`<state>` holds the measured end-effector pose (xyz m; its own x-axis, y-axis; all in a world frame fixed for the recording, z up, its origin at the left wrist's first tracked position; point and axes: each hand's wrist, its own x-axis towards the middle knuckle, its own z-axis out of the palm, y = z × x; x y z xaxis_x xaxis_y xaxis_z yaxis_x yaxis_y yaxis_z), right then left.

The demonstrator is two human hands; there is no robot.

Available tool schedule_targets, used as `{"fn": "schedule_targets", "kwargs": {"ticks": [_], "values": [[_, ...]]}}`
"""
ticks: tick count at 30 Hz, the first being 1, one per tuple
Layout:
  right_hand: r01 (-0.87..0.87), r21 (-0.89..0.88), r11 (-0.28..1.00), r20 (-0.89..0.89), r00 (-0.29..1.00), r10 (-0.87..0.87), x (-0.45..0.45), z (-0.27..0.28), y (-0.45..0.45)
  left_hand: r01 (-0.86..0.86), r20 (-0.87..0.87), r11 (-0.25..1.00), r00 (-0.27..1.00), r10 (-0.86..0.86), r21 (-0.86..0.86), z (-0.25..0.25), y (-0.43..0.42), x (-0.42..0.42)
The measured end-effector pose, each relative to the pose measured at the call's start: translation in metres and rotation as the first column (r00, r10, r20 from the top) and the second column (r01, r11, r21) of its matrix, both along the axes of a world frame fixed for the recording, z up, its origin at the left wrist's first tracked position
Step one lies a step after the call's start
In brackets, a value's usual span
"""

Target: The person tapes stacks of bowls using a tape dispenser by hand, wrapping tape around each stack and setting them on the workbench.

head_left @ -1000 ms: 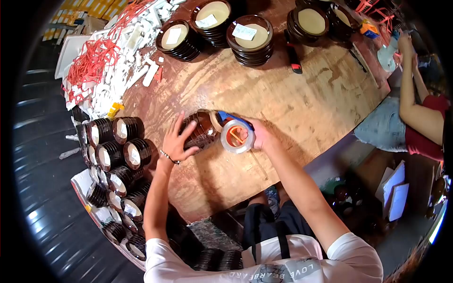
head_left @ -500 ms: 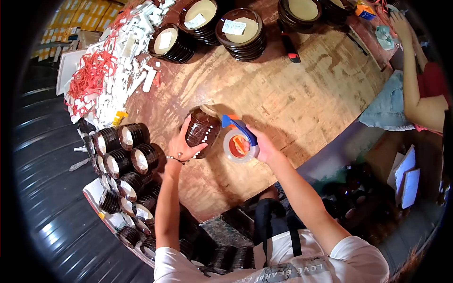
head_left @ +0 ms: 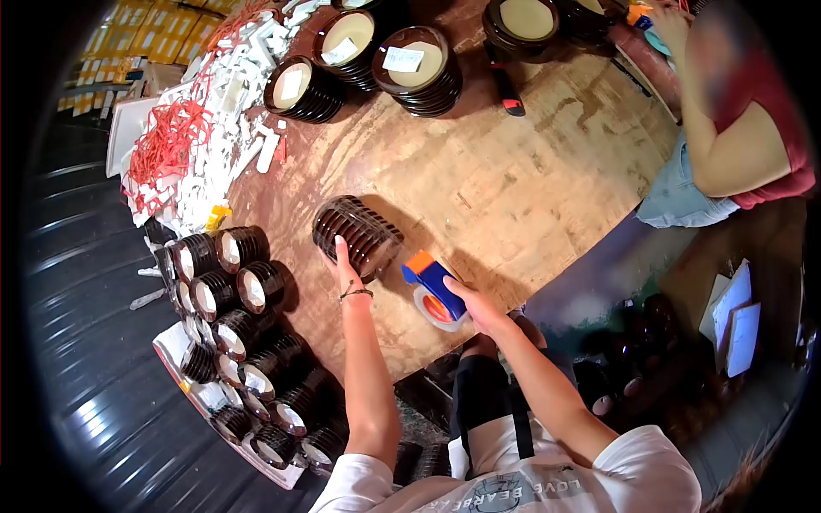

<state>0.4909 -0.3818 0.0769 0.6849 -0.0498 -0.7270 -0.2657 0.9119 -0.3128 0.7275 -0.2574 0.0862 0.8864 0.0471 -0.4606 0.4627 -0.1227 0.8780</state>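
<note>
Left grip (head_left: 342, 267) on dishes (head_left: 361, 232), right grip (head_left: 475, 306) on dispenser (head_left: 434, 284)

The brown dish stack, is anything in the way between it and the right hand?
Only the blue tape dispenser that the right hand is holding. Between its orange end and the dish stack in the left hand, I see just wooden tabletop, nothing else.

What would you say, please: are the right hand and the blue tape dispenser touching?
Touching: the head view shows the right hand gripping the blue tape dispenser, with no gap between them.
</note>
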Motion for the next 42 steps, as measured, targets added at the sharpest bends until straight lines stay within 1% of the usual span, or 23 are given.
{"fn": "schedule_targets", "kwargs": {"ticks": [2,3,7,8,9,10,13,14,15,17,22,23,25,26,27,28,29,30,31,33,35,39,42], "values": [[-0.098,-0.143,0.985,0.025,0.994,0.102,-0.020,-0.001,-0.001,-0.015,-0.036,0.990,0.999,0.010,-0.142,0.004,-0.006,0.002],[-0.103,-0.140,0.985,0.024,0.994,0.107,-0.025,0.005,0.001,-0.145,-0.114,0.989,0.982,0.149,0.038,0.007,-0.013,0.005],[-0.101,-0.318,0.943,0.015,0.994,0.112,-0.008,0.022,-0.006,-0.095,-0.350,0.972,0.937,0.014,-0.214,-0.006,0.001,0.030],[-0.251,-0.485,0.838,-0.034,0.963,0.268,0.006,0.032,-0.013,-0.184,-0.464,0.952,0.884,0.051,-0.246,0.024,-0.010,0.026],[-0.382,-0.624,0.682,-0.113,0.907,0.405,0.022,0.045,-0.018,-0.195,-0.469,0.882,0.883,-0.032,-0.428,0.030,-0.006,0.029],[-0.315,-0.692,0.649,-0.067,0.924,0.377,0.042,0.061,-0.017,-0.270,-0.509,0.847,0.861,-0.001,-0.458,0.035,0.003,0.035],[-0.493,-0.728,0.476,-0.184,0.810,0.557,0.100,0.090,-0.014,-0.360,-0.516,0.795,0.853,0.070,-0.487,0.063,0.014,0.044],[-0.533,-0.736,0.417,-0.223,0.773,0.594,0.117,0.106,-0.012,-0.398,-0.512,0.739,0.855,0.084,-0.543,0.049,0.029,0.053],[-0.537,-0.747,0.392,-0.226,0.760,0.609,0.133,0.110,-0.007,-0.432,-0.508,0.678,0.856,0.099,-0.595,0.030,0.047,0.063],[-0.446,-0.888,0.112,-0.307,0.756,0.578,0.162,0.113,0.008,-0.581,-0.615,0.545,0.775,0.143,-0.605,0.001,0.082,0.077],[-0.477,-0.864,-0.159,-0.433,0.544,0.718,0.243,0.145,0.027,-0.739,-0.737,0.366,0.652,0.177,-0.566,-0.009,0.126,0.085],[-0.470,-0.863,-0.185,-0.442,0.525,0.727,0.257,0.149,0.031,-0.759,-0.773,0.237,0.633,0.049,-0.606,-0.022,0.139,0.094],[-0.452,-0.866,-0.215,-0.449,0.512,0.733,0.278,0.159,0.029,-0.697,-0.709,0.334,0.697,0.107,-0.635,0.063,0.111,0.093],[-0.455,-0.878,-0.147,-0.395,0.517,0.760,0.285,0.163,0.024,-0.520,-0.561,0.455,0.826,0.053,-0.723,0.077,0.114,0.090],[-0.486,-0.852,-0.194,-0.443,0.474,0.760,0.293,0.159,0.017,-0.561,-0.561,0.530,0.807,0.182,-0.636,0.098,0.108,0.093],[-0.538,-0.833,-0.126,-0.417,0.462,0.783,0.295,0.156,0.008,-0.434,-0.169,0.751,0.898,0.407,-0.498,0.068,0.105,0.103],[-0.590,-0.805,-0.056,-0.388,0.452,0.803,0.295,0.155,-0.002,-0.381,0.284,0.892,0.851,0.441,-0.241,0.040,0.100,0.111],[-0.591,-0.804,-0.066,-0.393,0.445,0.805,0.293,0.150,-0.010,-0.297,0.423,0.904,0.894,0.150,0.307,0.066,0.092,0.108],[-0.550,-0.833,-0.060,-0.366,0.467,0.805,0.287,0.141,-0.018,-0.248,0.526,0.774,0.841,-0.126,0.583,0.050,0.093,0.114],[-0.512,-0.858,-0.045,-0.335,0.490,0.805,0.280,0.140,-0.018,-0.143,0.460,0.857,0.880,-0.119,0.495,0.047,0.086,0.119],[-0.629,-0.770,0.109,-0.257,0.461,0.849,0.270,0.137,-0.017,-0.219,0.474,0.819,0.878,-0.072,0.531,0.047,0.080,0.122],[-0.429,-0.886,0.176,-0.058,0.479,0.876,0.245,0.084,-0.030,-0.151,0.351,0.736,0.928,-0.124,0.660,0.073,0.073,0.128],[-0.468,-0.855,0.224,0.005,0.425,0.905,0.234,0.056,-0.067,-0.207,0.405,0.675,0.902,-0.148,0.708,0.069,0.069,0.126]]}}
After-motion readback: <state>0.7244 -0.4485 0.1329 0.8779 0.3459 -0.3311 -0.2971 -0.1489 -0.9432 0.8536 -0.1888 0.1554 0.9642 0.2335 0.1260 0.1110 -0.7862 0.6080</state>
